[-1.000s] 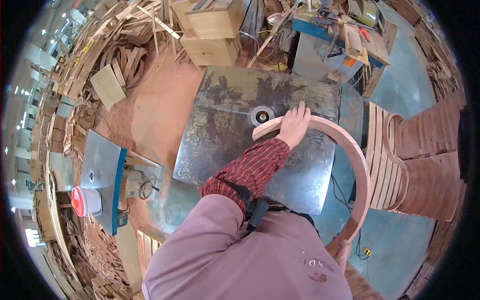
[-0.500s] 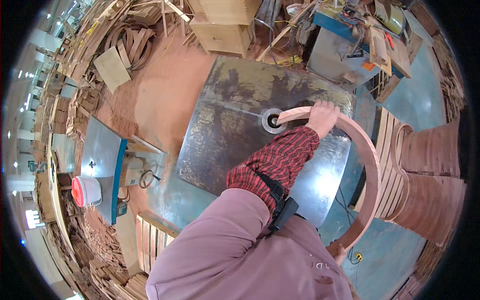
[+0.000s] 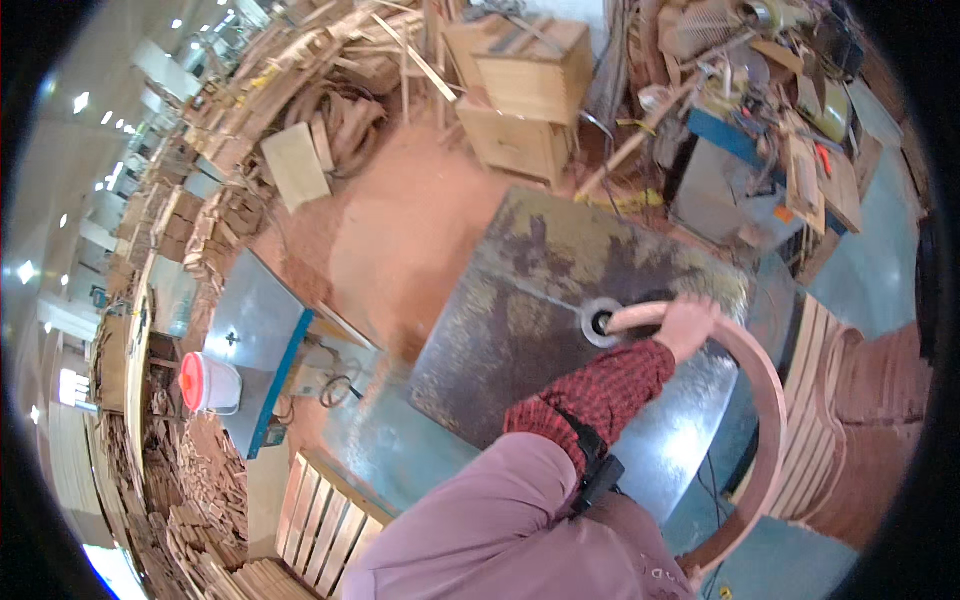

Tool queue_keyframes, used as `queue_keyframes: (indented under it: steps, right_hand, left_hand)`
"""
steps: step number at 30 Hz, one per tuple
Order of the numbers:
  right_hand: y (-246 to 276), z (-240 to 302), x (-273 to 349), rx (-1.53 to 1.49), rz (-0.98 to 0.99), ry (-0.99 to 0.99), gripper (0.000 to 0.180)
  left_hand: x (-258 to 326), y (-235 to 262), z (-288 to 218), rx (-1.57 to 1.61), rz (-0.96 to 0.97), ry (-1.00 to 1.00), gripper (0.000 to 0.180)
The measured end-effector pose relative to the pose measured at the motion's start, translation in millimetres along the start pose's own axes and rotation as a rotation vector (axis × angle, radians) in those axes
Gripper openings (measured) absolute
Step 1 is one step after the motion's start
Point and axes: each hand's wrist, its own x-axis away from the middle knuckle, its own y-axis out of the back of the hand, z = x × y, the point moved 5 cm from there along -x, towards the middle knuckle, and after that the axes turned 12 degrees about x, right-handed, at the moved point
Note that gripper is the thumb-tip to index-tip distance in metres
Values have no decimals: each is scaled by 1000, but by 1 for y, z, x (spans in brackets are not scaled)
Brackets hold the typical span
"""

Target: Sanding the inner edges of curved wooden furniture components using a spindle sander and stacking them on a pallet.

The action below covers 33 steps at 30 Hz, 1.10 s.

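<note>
Left hand grasping a curved wooden piece near its upper end, fingers closed over the far side; red-and-black patterned sleeve on that arm, dark strap around it, mauve garment below. Right hand only barely visible at the lower end of the piece, by the lower edge of the view; cannot tell how it grips. The piece arcs from the metal counter out past its right edge and back toward the body. Its upper end lies over the counter, right beside the pale ring with a dark centre set in the top; contact with the centre cannot be told. Counter top dark and blotched, bright glare toward its near right corner. To the left, a second counter with a blue edge, carrying a white bucket with a red lid. Beyond, wooden cabinets and heaped timber; slatted wood at lower left, reddish dust over the floor
</note>
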Motion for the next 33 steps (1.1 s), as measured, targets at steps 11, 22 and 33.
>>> queue_keyframes:
  steps: [11,22,33]
  right_hand:
    - [-46,37,-31,87,97,-20,64]
    - [-63,52,-48,124,167,17,70]
    - [-70,59,-52,156,212,20,75]
  left_hand:
    - [20,37,4,-23,-85,-39,18]
    - [49,69,14,-32,-123,-6,17]
    - [74,83,31,-108,-102,61,26]
